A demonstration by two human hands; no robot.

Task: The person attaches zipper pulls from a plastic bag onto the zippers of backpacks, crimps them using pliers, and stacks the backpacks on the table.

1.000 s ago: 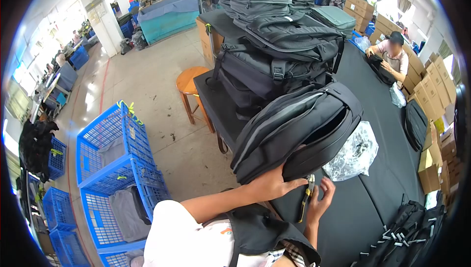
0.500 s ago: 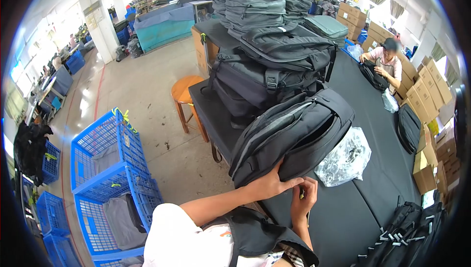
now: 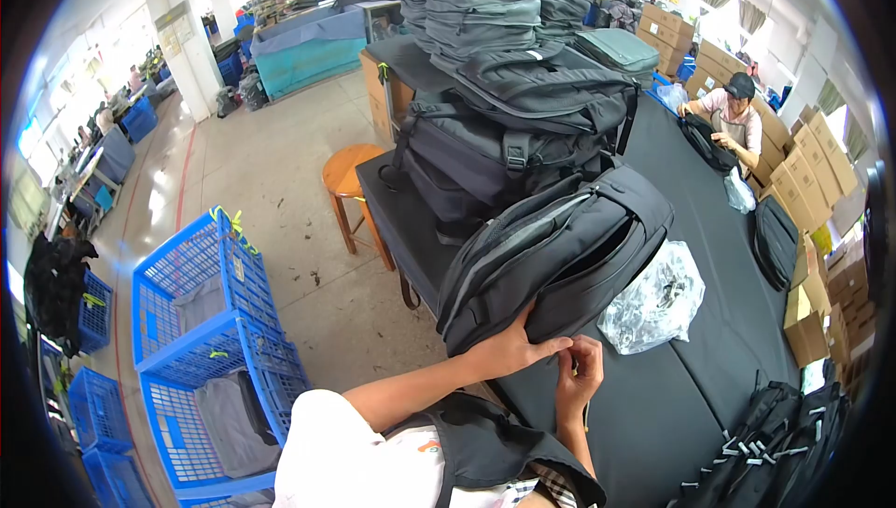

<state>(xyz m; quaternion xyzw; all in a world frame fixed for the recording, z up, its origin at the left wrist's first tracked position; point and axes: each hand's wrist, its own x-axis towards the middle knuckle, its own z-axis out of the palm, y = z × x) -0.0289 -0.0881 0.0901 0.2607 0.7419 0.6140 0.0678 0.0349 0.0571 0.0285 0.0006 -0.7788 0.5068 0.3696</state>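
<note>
A black backpack (image 3: 546, 261) with a grey zip line lies on its side on the black-topped table, a long pocket gaping along its near face. My left hand (image 3: 511, 349) grips its lower end, fingers partly hidden against the fabric and thumb stretched to the right. Beside that thumb, at the bag's bottom edge, my right hand (image 3: 581, 379) is closed in a pinch. What its fingertips hold is too small to make out. Right of the backpack, close to it, rests a crumpled clear plastic bag (image 3: 655, 298).
Stacked black backpacks (image 3: 523, 135) rise behind. Blue crates (image 3: 191, 354) and a wooden stool (image 3: 350, 167) stand left on the floor. Black straps with white tags (image 3: 761, 447) lie at lower right. Across the table (image 3: 644, 405), a person (image 3: 733, 121) handles a black bag near cardboard boxes (image 3: 817, 167).
The view has shifted very slightly. Both hands stay at the backpack's lower end, with only a small shift of the right hand's fingers. The co-worker's head has turned downward a little.
</note>
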